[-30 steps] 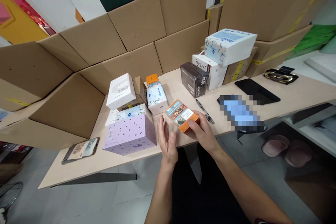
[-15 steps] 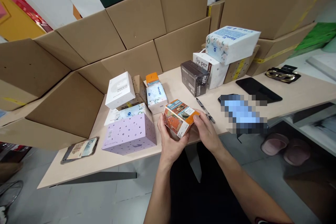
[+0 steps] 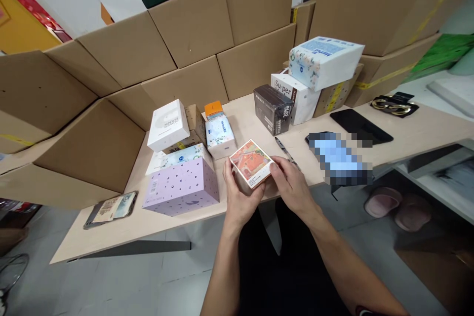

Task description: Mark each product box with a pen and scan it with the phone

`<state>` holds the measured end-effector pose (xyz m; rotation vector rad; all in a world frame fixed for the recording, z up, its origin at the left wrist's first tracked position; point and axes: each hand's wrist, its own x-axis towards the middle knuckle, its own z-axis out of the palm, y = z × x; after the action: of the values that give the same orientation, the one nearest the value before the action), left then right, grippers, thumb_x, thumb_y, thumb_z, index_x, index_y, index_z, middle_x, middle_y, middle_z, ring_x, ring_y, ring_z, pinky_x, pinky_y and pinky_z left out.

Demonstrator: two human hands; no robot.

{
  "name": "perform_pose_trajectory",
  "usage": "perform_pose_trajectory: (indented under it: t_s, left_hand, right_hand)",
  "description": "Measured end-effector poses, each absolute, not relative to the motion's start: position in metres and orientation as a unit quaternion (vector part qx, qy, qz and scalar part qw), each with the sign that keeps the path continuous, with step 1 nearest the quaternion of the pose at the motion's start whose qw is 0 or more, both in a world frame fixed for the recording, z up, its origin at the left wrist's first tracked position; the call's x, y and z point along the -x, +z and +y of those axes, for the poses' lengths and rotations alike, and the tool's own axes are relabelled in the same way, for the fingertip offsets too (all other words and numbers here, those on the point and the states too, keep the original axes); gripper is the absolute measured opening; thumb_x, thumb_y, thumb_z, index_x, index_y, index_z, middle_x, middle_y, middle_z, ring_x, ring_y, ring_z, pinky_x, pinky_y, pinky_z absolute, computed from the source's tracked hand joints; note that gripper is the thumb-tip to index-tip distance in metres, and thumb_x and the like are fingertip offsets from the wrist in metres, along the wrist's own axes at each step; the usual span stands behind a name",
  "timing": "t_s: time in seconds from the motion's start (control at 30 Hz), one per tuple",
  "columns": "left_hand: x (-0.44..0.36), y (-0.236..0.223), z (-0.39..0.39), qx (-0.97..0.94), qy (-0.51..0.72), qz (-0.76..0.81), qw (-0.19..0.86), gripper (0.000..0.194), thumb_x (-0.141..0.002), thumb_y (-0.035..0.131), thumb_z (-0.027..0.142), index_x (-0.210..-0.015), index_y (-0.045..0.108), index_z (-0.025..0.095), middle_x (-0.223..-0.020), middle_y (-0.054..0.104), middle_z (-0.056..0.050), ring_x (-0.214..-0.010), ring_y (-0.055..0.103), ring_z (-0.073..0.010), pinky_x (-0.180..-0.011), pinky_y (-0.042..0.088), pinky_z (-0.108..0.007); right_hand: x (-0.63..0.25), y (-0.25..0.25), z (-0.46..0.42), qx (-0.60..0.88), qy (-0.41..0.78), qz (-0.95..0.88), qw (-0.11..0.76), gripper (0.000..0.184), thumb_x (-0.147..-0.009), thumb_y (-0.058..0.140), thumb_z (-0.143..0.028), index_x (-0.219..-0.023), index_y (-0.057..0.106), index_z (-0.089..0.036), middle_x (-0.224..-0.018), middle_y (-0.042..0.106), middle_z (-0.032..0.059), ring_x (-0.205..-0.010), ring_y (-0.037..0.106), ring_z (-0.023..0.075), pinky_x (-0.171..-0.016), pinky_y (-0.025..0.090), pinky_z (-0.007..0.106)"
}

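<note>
Between both hands, just above the front edge of the table [image 3: 159, 229], is a small orange box [image 3: 252, 162] with a painted picture and a white border on the face turned up to me. My left hand [image 3: 240, 200] grips its left side and near corner. The fingers of my right hand [image 3: 292, 182] press on its right corner. A pen [image 3: 286, 152] lies just beyond the right hand. To the left of the left hand stands a lilac box [image 3: 181, 187] with small dark marks. Behind the held box lies a tissue pack [image 3: 220, 136].
A white power bank box [image 3: 168, 126] tops the stack at left. Further right are a dark box [image 3: 273, 108], a white box [image 3: 296, 101] and a larger tissue pack [image 3: 326, 64]. A blurred-out phone [image 3: 336, 158] lies at right. Cardboard boxes [image 3: 188, 24] wall the back.
The orange box has been turned in my hands: earlier its printed orange-and-blue side faced up, and now its white-bordered picture does. Both hands still hold it.
</note>
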<state>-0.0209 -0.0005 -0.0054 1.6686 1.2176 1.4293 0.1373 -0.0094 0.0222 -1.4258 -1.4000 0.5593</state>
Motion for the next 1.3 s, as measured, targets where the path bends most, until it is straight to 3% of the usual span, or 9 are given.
perform_pose_trajectory:
  t_s: [0.3,0.4,0.57,0.7,0.83,0.93,1.07,1.17,1.3]
  left_hand:
    - [0.025,0.004,0.001,-0.655,0.494,0.478,0.313,0.093,-0.08,0.08,0.034,-0.156,0.026,0.033,-0.164,0.028,-0.009,-0.155,0.026,-0.0307,-0.126,0.026,-0.05]
    - [0.025,0.002,0.001,-0.662,0.492,0.482,0.297,0.09,-0.08,0.08,0.035,-0.155,0.03,0.034,-0.165,0.026,-0.009,-0.156,0.023,-0.0312,-0.126,0.026,-0.051]
    - [0.025,-0.004,0.002,-0.667,0.519,0.451,0.285,0.079,-0.088,0.071,0.038,-0.155,0.03,0.032,-0.163,0.031,-0.01,-0.154,0.028,-0.0286,-0.126,0.026,-0.051]
    - [0.025,-0.001,0.0,-0.681,0.51,0.456,0.261,0.063,-0.09,0.07,0.038,-0.148,0.046,0.033,-0.158,0.035,-0.01,-0.153,0.029,-0.0287,-0.124,0.032,-0.049]
    - [0.025,0.003,-0.002,-0.695,0.511,0.447,0.239,0.047,-0.092,0.068,0.036,-0.137,0.058,0.031,-0.153,0.038,-0.01,-0.15,0.034,-0.0285,-0.123,0.035,-0.049]
    - [0.025,0.003,-0.002,-0.703,0.506,0.436,0.243,0.045,-0.093,0.067,0.036,-0.136,0.059,0.031,-0.151,0.041,-0.01,-0.148,0.038,-0.0279,-0.122,0.037,-0.049]
    - [0.023,0.005,-0.002,-0.706,0.506,0.43,0.246,0.045,-0.092,0.068,0.037,-0.135,0.06,0.029,-0.149,0.042,-0.011,-0.147,0.039,-0.0276,-0.121,0.038,-0.049]
    - [0.021,0.006,-0.003,-0.7,0.504,0.444,0.241,0.043,-0.092,0.068,0.039,-0.133,0.062,0.027,-0.146,0.046,-0.012,-0.146,0.04,-0.0276,-0.12,0.04,-0.049]
    - [0.018,0.006,-0.004,-0.7,0.494,0.468,0.215,0.041,-0.093,0.067,0.038,-0.132,0.062,0.028,-0.144,0.046,-0.011,-0.143,0.043,-0.0265,-0.117,0.043,-0.047]
  right_hand:
    - [-0.158,0.02,0.002,0.633,0.041,-0.61,0.476,0.04,-0.102,0.037,-0.038,-0.1,0.071,-0.016,-0.099,0.071,0.0142,-0.097,0.063,0.0276,-0.091,0.05,0.042]
    - [-0.168,0.012,0.015,0.688,-0.039,-0.604,0.399,0.036,-0.095,0.051,-0.038,-0.113,0.07,-0.014,-0.1,0.067,0.0166,-0.095,0.062,0.0304,-0.085,0.05,0.043]
    - [-0.174,0.007,0.03,0.716,-0.003,-0.649,0.257,0.039,-0.091,0.05,-0.024,-0.124,0.068,-0.015,-0.092,0.064,0.017,-0.078,0.061,0.0264,-0.069,0.048,0.038]
    - [-0.182,0.009,0.03,0.68,0.103,-0.631,0.359,0.041,-0.089,0.045,-0.02,-0.121,0.07,-0.016,-0.092,0.065,0.0143,-0.076,0.062,0.023,-0.073,0.049,0.039]
    - [-0.188,0.014,0.024,0.567,0.363,-0.484,0.559,0.03,-0.087,0.049,-0.033,-0.101,0.07,-0.018,-0.077,0.065,0.0044,-0.066,0.059,0.0167,-0.065,0.049,0.033]
    - [-0.187,0.021,0.019,0.447,0.484,-0.399,0.638,0.023,-0.082,0.056,-0.034,-0.096,0.068,-0.02,-0.078,0.069,0.0031,-0.069,0.064,0.0161,-0.067,0.053,0.033]
    - [-0.177,0.038,0.014,0.369,0.469,-0.437,0.673,0.035,-0.074,0.075,-0.031,-0.106,0.063,-0.026,-0.094,0.071,0.0014,-0.085,0.068,0.0169,-0.083,0.056,0.036]
    - [-0.165,0.054,0.013,0.393,0.404,-0.445,0.696,0.031,-0.078,0.077,-0.038,-0.099,0.058,-0.026,-0.082,0.066,-0.0023,-0.076,0.066,0.0149,-0.077,0.056,0.033]
    - [-0.147,0.07,0.016,0.401,0.381,-0.438,0.708,0.024,-0.093,0.06,-0.05,-0.093,0.055,-0.026,-0.062,0.059,-0.0056,-0.06,0.061,0.013,-0.064,0.053,0.029]
